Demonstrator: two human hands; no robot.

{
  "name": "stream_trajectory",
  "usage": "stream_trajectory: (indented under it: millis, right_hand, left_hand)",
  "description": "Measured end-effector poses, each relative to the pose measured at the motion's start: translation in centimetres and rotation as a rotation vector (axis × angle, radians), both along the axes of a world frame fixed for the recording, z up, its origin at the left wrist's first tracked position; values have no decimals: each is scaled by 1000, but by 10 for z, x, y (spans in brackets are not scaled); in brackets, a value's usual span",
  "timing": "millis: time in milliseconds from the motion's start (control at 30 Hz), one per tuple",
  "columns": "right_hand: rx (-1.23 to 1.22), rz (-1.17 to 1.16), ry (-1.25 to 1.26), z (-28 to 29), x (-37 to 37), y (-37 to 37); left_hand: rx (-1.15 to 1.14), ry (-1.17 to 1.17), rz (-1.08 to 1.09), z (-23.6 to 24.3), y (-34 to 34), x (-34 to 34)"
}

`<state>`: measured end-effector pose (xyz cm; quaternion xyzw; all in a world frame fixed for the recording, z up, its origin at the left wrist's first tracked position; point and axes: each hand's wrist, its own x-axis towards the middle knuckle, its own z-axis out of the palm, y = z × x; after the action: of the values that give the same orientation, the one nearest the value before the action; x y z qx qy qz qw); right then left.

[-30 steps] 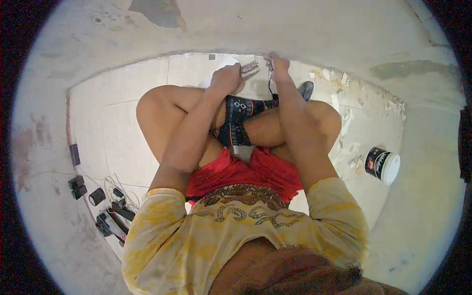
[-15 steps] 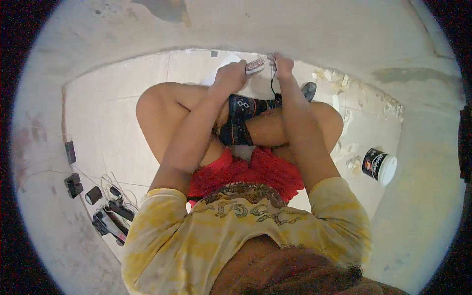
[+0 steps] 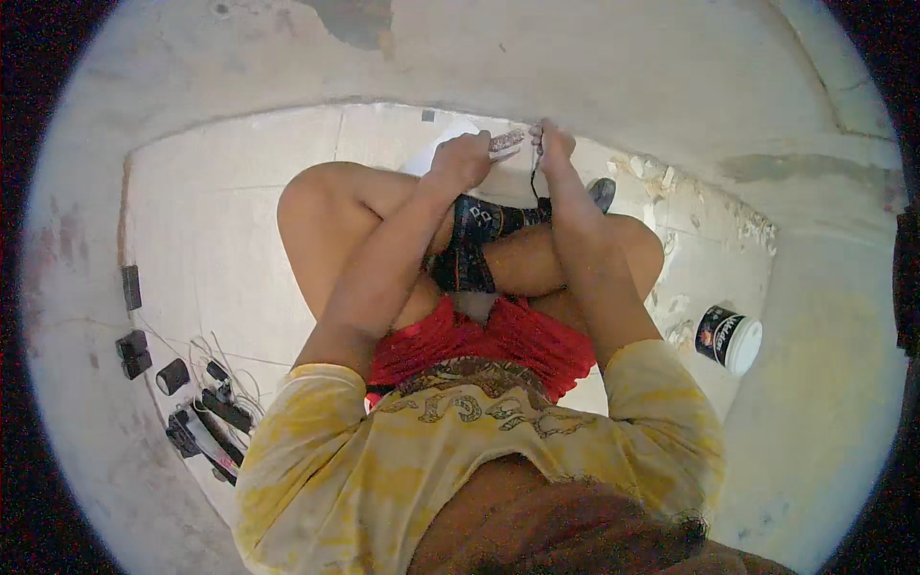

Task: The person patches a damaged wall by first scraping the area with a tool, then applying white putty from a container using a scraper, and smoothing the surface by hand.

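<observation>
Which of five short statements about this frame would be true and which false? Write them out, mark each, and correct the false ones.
1. The left hand holds a speckled object. True.
2. The bucket is on the person's left. False: the bucket is on the right.
3. The shorts are red. True.
4. The right hand grips the left hand. False: the hands are apart.
5. Small black things lie to the person's left. True.

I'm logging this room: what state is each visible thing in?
Left hand: closed on speckled object
Right hand: fingers closed on thin dark strand
White sheet: on floor, partly hidden
Bucket: apparently upright and lidded
Cables: loosely tangled
Wall: blotched, patchy
</observation>
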<state>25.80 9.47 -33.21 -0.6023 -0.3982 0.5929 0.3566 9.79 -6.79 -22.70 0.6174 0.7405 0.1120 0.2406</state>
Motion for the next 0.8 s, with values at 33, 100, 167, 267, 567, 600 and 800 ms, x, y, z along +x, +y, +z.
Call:
stream_trajectory:
  millis: [33, 100, 167, 267, 567, 600, 800]
  right_hand:
    - [54, 3, -35, -6, 25, 15]
    - [89, 20, -76, -16, 46, 17]
    - [-53, 147, 140, -16, 16, -1]
    - [-38, 231, -220, -29, 44, 34]
    - [-227, 194, 149, 16, 10, 1]
    - [-257, 154, 171, 15, 13, -2]
    - [-182, 97, 245, 9, 10, 0]
  left_hand:
    - [59, -4, -46, 4, 7, 14]
    - [102, -15, -79, 6, 10, 24]
    - [4, 17, -36, 1, 3, 9]
    - [56, -28, -88, 14, 20, 35]
    - [-4, 6, -16, 21, 5, 17]
    - [15, 14, -15, 21, 5, 19]
    - [-10, 31, -26, 20, 8, 21]
